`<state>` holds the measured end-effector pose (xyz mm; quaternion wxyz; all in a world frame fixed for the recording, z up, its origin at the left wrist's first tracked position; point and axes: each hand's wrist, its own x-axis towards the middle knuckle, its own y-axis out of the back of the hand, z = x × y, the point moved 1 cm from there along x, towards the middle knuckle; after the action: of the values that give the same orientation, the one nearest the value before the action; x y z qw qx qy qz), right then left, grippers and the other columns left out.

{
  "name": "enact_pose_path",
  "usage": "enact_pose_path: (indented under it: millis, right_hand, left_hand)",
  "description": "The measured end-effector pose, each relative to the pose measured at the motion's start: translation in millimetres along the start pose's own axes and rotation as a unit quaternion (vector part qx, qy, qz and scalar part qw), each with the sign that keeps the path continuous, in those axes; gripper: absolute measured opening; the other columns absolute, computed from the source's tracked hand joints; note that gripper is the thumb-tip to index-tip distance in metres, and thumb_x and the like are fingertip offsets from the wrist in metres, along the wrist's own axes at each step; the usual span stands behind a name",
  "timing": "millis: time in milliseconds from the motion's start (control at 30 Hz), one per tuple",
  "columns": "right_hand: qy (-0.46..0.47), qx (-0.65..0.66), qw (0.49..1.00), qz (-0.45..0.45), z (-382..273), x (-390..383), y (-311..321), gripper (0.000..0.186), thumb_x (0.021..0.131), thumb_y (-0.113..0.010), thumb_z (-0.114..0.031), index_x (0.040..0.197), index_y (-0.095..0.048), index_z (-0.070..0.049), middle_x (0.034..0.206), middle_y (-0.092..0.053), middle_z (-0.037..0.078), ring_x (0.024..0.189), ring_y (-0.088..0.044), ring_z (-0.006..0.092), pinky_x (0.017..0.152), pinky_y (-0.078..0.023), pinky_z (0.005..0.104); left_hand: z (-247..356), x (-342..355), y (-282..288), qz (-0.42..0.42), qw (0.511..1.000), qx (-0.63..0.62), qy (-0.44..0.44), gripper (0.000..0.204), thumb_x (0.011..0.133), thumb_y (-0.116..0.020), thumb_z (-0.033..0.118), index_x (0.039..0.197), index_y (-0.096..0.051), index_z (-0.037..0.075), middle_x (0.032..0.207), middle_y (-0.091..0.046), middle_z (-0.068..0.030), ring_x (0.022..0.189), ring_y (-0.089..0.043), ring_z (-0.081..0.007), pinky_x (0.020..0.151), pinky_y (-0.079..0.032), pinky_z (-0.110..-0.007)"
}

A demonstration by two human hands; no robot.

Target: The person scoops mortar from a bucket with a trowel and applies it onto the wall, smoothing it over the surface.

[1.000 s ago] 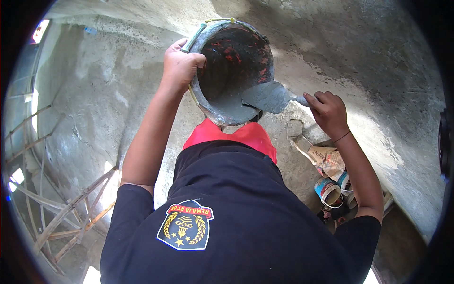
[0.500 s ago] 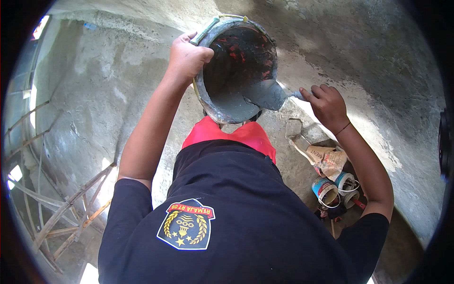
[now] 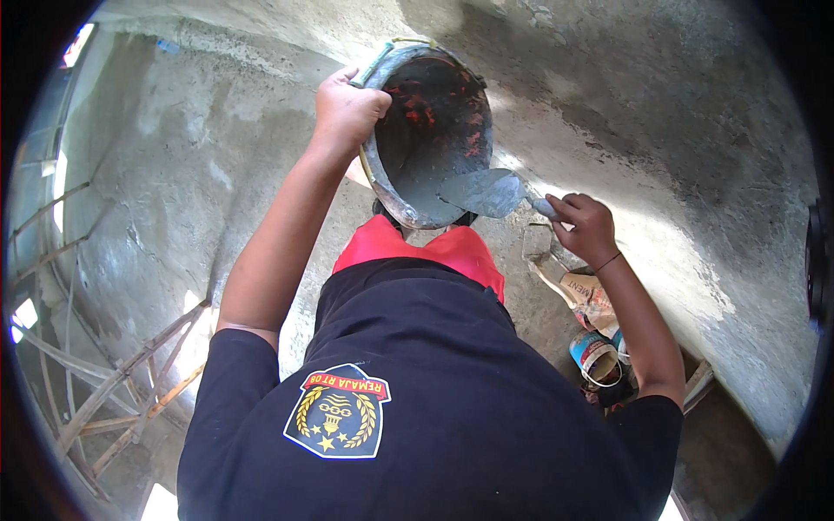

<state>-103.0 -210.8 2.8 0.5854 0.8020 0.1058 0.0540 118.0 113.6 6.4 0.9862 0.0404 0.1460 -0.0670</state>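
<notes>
A round, mortar-crusted bucket (image 3: 478, 95) is tilted in front of me, its mouth turned toward me. Wet grey mortar (image 3: 426, 198) lies in its lower side, and reddish patches show on the inner wall. My left hand (image 3: 349, 110) is closed on the bucket's rim at the upper left, by the handle. In my right hand (image 3: 580, 227) is the handle of a trowel (image 3: 488, 193). The grey-smeared blade reaches over the bucket's lower right rim, its tip at the mortar.
A rough cement wall (image 3: 686, 113) rises ahead and to the right. Beyond my right arm lie a torn paper sack (image 3: 592, 295), a small paint pail (image 3: 596, 358) and a long-handled tool (image 3: 549, 271). Wooden poles (image 3: 130, 373) criss-cross at the left.
My right hand and the trowel have come down and slightly left, the blade now flatter across the rim. The bucket has shifted a little left and turned slightly, with my left hand still on it.
</notes>
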Motion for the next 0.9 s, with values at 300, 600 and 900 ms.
enact_pose_path:
  millis: [300,600,900]
  right_hand:
    - [-0.092,0.05,0.994,0.033,-1.0,-43.0,-33.2,0.041,0.067,-0.077,-0.014,0.107,-0.072,-0.014,0.084,-0.068,0.007,0.073,-0.066,0.0245,0.066,-0.055,0.034]
    - [-0.235,0.373,0.896,0.05,2.6,-91.1,-93.7,0.041,0.073,-0.079,-0.014,0.11,-0.067,-0.001,0.096,-0.071,0.015,0.087,-0.068,0.0184,0.08,-0.052,0.0302]
    - [-0.357,0.296,0.88,0.1,40.0,-108.9,-105.0,0.044,0.079,-0.078,-0.026,0.113,-0.059,-0.004,0.091,-0.07,0.015,0.081,-0.068,0.0237,0.072,-0.053,0.0352]
  left_hand:
    - [-7.5,-1.2,-7.3,0.002,1.0,-0.009,0.002,0.022,0.06,-0.06,-0.007,0.081,-0.061,-0.003,0.065,-0.056,-0.0012,0.053,-0.048,-0.0077,0.047,-0.038,-0.023]
    - [-14.2,0.4,-8.0,-0.011,0.998,0.047,-0.034,0.024,0.059,-0.06,-0.001,0.083,-0.062,0.0,0.068,-0.056,-0.0008,0.058,-0.052,-0.0111,0.053,-0.042,-0.026]
    - [-24.7,-2.4,16.1,0.041,0.999,0.019,-0.03,0.029,0.061,-0.056,-0.006,0.09,-0.061,0.0,0.071,-0.055,0.0019,0.059,-0.048,-0.0077,0.055,-0.04,-0.022]
